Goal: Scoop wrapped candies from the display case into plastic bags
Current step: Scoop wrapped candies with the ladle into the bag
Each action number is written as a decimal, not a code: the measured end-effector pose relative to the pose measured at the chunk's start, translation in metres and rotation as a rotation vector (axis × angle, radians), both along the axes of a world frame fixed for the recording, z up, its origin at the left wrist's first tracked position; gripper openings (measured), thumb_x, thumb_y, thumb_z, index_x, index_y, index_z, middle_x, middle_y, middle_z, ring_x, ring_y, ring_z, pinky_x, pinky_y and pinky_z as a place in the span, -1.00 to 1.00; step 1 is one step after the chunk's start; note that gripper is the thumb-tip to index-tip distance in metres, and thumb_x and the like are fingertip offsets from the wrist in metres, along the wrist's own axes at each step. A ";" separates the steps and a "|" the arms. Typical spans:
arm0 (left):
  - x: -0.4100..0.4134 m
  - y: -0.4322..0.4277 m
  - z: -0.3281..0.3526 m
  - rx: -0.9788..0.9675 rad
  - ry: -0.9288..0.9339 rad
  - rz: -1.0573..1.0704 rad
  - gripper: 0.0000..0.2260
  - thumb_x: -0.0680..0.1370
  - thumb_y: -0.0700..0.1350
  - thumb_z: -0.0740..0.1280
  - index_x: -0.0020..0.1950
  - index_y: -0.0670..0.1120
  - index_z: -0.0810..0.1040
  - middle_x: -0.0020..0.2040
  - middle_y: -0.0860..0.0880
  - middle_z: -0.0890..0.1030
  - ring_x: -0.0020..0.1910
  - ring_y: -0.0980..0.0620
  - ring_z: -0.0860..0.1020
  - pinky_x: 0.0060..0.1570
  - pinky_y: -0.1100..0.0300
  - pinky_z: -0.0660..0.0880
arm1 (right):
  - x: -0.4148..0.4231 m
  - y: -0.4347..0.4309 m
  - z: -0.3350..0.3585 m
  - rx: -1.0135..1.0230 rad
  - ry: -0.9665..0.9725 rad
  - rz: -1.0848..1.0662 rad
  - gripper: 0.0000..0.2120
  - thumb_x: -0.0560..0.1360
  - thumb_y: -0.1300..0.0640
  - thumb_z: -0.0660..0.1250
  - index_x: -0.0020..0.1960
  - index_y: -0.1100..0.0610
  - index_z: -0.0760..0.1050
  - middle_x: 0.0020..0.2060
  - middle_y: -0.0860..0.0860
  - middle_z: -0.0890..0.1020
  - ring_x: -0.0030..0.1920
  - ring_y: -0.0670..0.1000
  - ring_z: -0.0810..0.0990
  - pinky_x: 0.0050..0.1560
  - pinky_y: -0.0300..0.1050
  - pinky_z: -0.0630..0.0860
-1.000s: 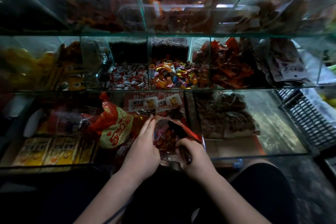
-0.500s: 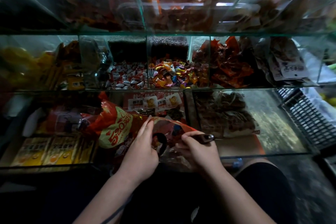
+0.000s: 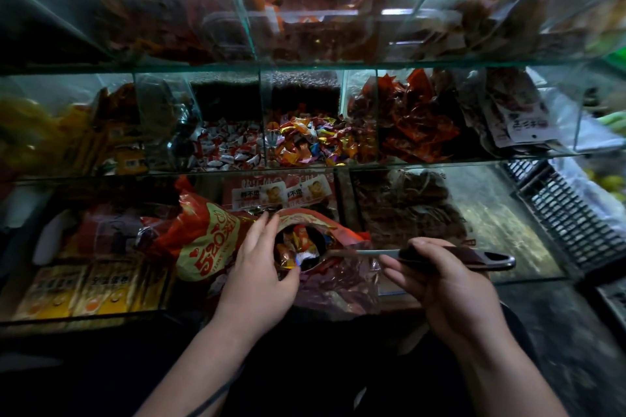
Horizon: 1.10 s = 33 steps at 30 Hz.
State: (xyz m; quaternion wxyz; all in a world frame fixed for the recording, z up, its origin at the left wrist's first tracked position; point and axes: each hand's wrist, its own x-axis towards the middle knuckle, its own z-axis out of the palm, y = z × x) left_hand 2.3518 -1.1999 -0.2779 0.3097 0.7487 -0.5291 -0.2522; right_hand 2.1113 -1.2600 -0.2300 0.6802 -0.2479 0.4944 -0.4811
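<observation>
A red and yellow printed plastic bag (image 3: 206,244) lies on its side at the front of the glass display case (image 3: 305,64). My left hand (image 3: 261,271) holds the bag's mouth open, thumb at the lower rim and fingers on the upper rim. My right hand (image 3: 440,284) grips the dark handle of a metal scoop (image 3: 454,256). The scoop's bowl (image 3: 311,257) sits in the bag's mouth with several wrapped candies on it. Bins of colourful wrapped candies (image 3: 311,142) and red and white candies (image 3: 230,149) are on the middle shelf.
Glass dividers split every shelf. Red snack packets (image 3: 416,122) and white packets (image 3: 518,118) fill the bins to the right. Yellow boxes (image 3: 84,288) sit at the lower left. A black plastic crate (image 3: 569,213) stands at the right. A clear bag (image 3: 342,288) lies under the scoop.
The scoop has swung from pointing down inside the bag to lying level. My right hand has slid out to the right along the handle. The scoop's bowl now shows candies.
</observation>
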 end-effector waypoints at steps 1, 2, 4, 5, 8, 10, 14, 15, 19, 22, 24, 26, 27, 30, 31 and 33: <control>-0.003 0.001 0.004 -0.039 -0.062 0.008 -0.25 0.56 0.14 0.40 0.64 0.14 0.06 0.58 0.32 -0.01 0.58 0.18 0.02 0.50 0.11 0.13 | -0.004 0.002 0.007 -0.021 0.010 0.011 -0.83 0.56 0.34 0.31 -0.18 0.18 0.56 -0.36 0.17 0.67 -0.16 0.33 0.74 -0.32 -0.06 0.67; -0.006 0.001 0.007 -0.071 -0.114 0.004 -0.29 0.57 0.20 0.35 0.63 0.15 0.09 0.58 0.31 -0.01 0.58 0.20 -0.02 0.48 0.12 0.08 | -0.008 0.004 0.015 -0.046 0.022 0.028 -0.83 0.52 0.35 0.33 -0.21 0.18 0.58 -0.36 0.18 0.67 -0.17 0.33 0.74 -0.32 -0.07 0.67; -0.011 -0.001 0.012 -0.096 -0.174 -0.035 -0.35 0.60 0.29 0.23 0.63 0.15 0.10 0.59 0.32 -0.05 0.55 0.31 -0.16 0.47 0.16 -0.04 | -0.015 0.009 0.031 -0.102 0.030 0.073 -0.88 0.38 0.33 0.41 -0.26 0.15 0.64 -0.35 0.19 0.67 -0.17 0.33 0.74 -0.28 -0.05 0.68; -0.014 -0.002 0.013 -0.092 -0.189 -0.059 -0.37 0.62 0.31 0.17 0.63 0.16 0.09 0.60 0.32 -0.07 0.53 0.36 -0.22 0.48 0.16 -0.09 | -0.017 0.012 0.039 -0.128 0.023 0.090 -0.89 0.31 0.32 0.42 -0.28 0.13 0.66 -0.34 0.19 0.67 -0.16 0.33 0.74 -0.26 -0.05 0.69; -0.020 -0.008 0.013 -0.089 -0.224 -0.093 -0.40 0.64 0.34 0.03 0.64 0.16 0.07 0.62 0.28 -0.08 0.51 0.36 -0.28 0.57 0.07 -0.12 | -0.020 0.022 0.057 -0.171 -0.002 0.114 -0.83 0.16 0.30 0.47 -0.30 0.10 0.69 -0.32 0.24 0.68 -0.15 0.32 0.75 -0.24 -0.07 0.69; -0.023 -0.011 0.013 -0.117 -0.238 -0.073 -0.40 0.64 0.35 -0.01 0.64 0.14 0.08 0.62 0.26 -0.04 0.54 0.32 -0.25 0.58 0.04 -0.12 | -0.018 0.027 0.063 -0.193 -0.012 0.136 -0.77 0.08 0.26 0.51 -0.28 0.09 0.70 -0.30 0.28 0.68 -0.15 0.33 0.75 -0.24 -0.08 0.68; -0.023 -0.015 0.018 -0.171 -0.296 -0.031 -0.37 0.63 0.33 -0.05 0.64 0.08 0.13 0.62 0.22 0.02 0.57 0.28 -0.21 0.57 0.09 -0.23 | -0.012 0.032 0.068 -0.210 -0.062 0.142 -0.78 0.11 0.30 0.48 -0.27 0.12 0.69 -0.30 0.31 0.68 -0.15 0.34 0.74 -0.22 -0.04 0.71; -0.022 -0.017 0.021 -0.184 -0.308 -0.032 -0.37 0.63 0.32 -0.05 0.64 0.07 0.14 0.63 0.21 0.03 0.58 0.27 -0.20 0.56 0.11 -0.26 | -0.011 0.032 0.069 -0.207 -0.078 0.133 -0.79 0.11 0.31 0.47 -0.27 0.13 0.69 -0.30 0.32 0.68 -0.16 0.33 0.74 -0.22 -0.04 0.71; -0.016 -0.033 0.037 -0.264 -0.309 -0.060 -0.38 0.63 0.31 0.03 0.64 0.07 0.15 0.63 0.18 0.06 0.58 0.28 -0.16 0.53 0.19 -0.20 | -0.010 0.028 0.077 -0.195 -0.164 0.074 -0.87 0.21 0.30 0.40 -0.27 0.17 0.67 -0.33 0.25 0.68 -0.15 0.33 0.75 -0.25 -0.03 0.70; -0.008 -0.050 0.049 -0.325 -0.214 -0.058 -0.37 0.61 0.27 0.21 0.62 0.08 0.18 0.61 0.21 0.11 0.54 0.35 -0.11 0.48 0.22 -0.07 | -0.003 0.019 0.082 -0.151 -0.276 0.012 -0.88 0.32 0.23 0.34 -0.22 0.24 0.64 -0.29 0.20 0.68 -0.06 0.39 0.72 -0.15 0.11 0.71; -0.002 -0.061 0.055 -0.339 -0.144 -0.038 -0.34 0.59 0.21 0.32 0.62 0.09 0.17 0.61 0.20 0.12 0.56 0.30 -0.04 0.45 0.24 -0.03 | 0.005 0.014 0.083 -0.110 -0.334 -0.023 -0.86 0.37 0.19 0.34 -0.19 0.26 0.62 -0.27 0.20 0.69 -0.02 0.41 0.71 -0.08 0.19 0.69; 0.003 -0.069 0.057 -0.350 -0.090 0.004 -0.31 0.57 0.19 0.37 0.62 0.11 0.15 0.61 0.19 0.13 0.58 0.22 0.02 0.46 0.22 0.01 | 0.014 0.008 0.082 -0.069 -0.364 -0.043 -0.87 0.47 0.20 0.32 -0.15 0.25 0.58 -0.27 0.20 0.70 0.00 0.39 0.71 -0.05 0.20 0.69; 0.004 -0.070 0.058 -0.357 -0.057 0.030 -0.30 0.57 0.18 0.38 0.62 0.13 0.13 0.60 0.20 0.13 0.57 0.23 0.04 0.45 0.22 0.04 | 0.018 0.005 0.082 -0.051 -0.374 -0.059 -0.87 0.53 0.20 0.29 -0.13 0.24 0.56 -0.28 0.19 0.70 0.00 0.38 0.72 -0.05 0.19 0.69; 0.005 -0.070 0.055 -0.381 0.026 0.084 -0.29 0.57 0.16 0.39 0.61 0.20 0.07 0.58 0.23 0.13 0.48 0.35 0.04 0.37 0.34 0.02 | 0.031 -0.013 0.081 -0.013 -0.402 -0.119 -0.85 0.61 0.19 0.27 -0.08 0.24 0.54 -0.28 0.20 0.71 -0.01 0.36 0.72 -0.09 0.18 0.70; 0.004 -0.068 0.053 -0.383 0.042 0.093 -0.30 0.57 0.14 0.39 0.60 0.20 0.08 0.57 0.23 0.15 0.46 0.37 0.06 0.35 0.36 0.04 | 0.037 -0.021 0.080 -0.005 -0.413 -0.130 -0.86 0.61 0.18 0.28 -0.05 0.24 0.54 -0.25 0.20 0.72 -0.01 0.36 0.73 -0.10 0.19 0.70; 0.003 -0.065 0.049 -0.366 0.072 0.109 -0.35 0.58 0.08 0.39 0.58 0.21 0.13 0.55 0.20 0.20 0.44 0.34 0.14 0.35 0.31 0.13 | 0.055 -0.044 0.076 0.007 -0.410 -0.143 -0.87 0.61 0.15 0.31 0.02 0.22 0.57 -0.16 0.19 0.74 0.00 0.30 0.74 -0.07 0.17 0.70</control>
